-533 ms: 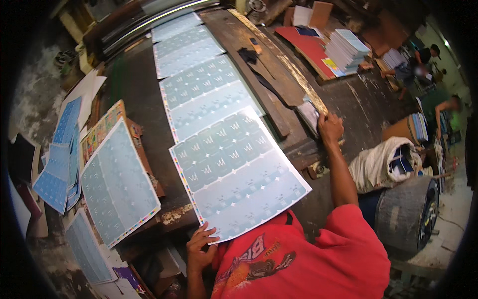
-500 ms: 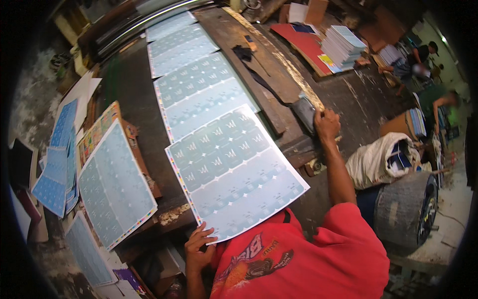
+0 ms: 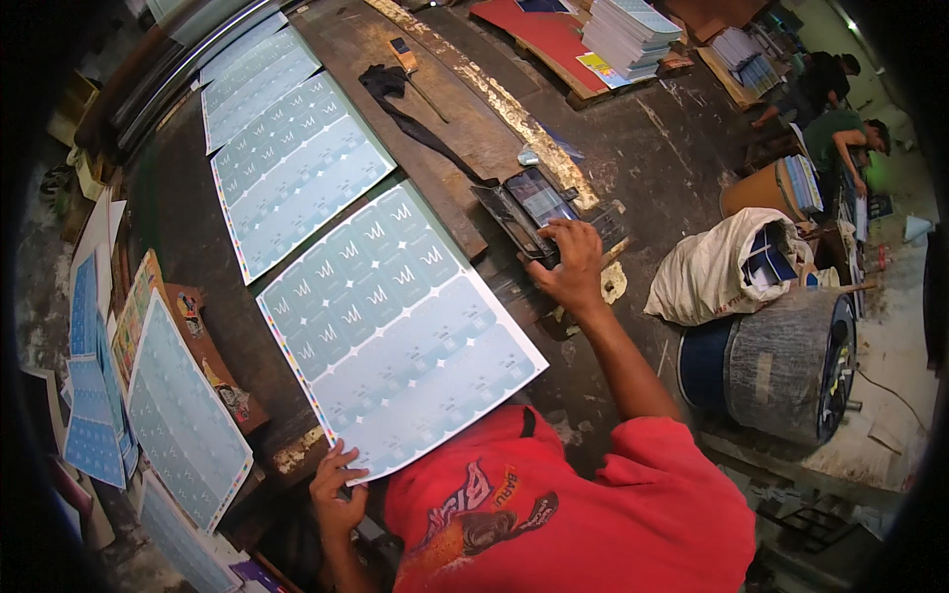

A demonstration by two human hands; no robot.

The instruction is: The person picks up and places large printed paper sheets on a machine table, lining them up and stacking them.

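My left hand (image 3: 336, 489) pinches the near corner of a large pale blue printed sheet (image 3: 395, 326) that lies tilted over the dark workbench (image 3: 188, 217). More sheets of the same kind (image 3: 297, 168) lie in a row beyond it toward the far left. My right hand (image 3: 571, 269) reaches out to the right. Its fingers curl over the near end of a dark flat box with a glossy top (image 3: 534, 203), which sits at the edge of a worn wooden plank (image 3: 435, 59). My red shirt (image 3: 573, 514) fills the bottom of the view.
A black cloth (image 3: 395, 89) lies on the plank. A white sack (image 3: 722, 267) and a grey drum on its side (image 3: 781, 361) sit to the right. Stacked sheets (image 3: 633, 30) rest on a red board. Two people (image 3: 840, 128) bend over at top right. More sheets (image 3: 183, 425) lean at left.
The view has swung toward the right and closer in. My left hand still holds the sheet's corner, and my right hand stays on the dark box.
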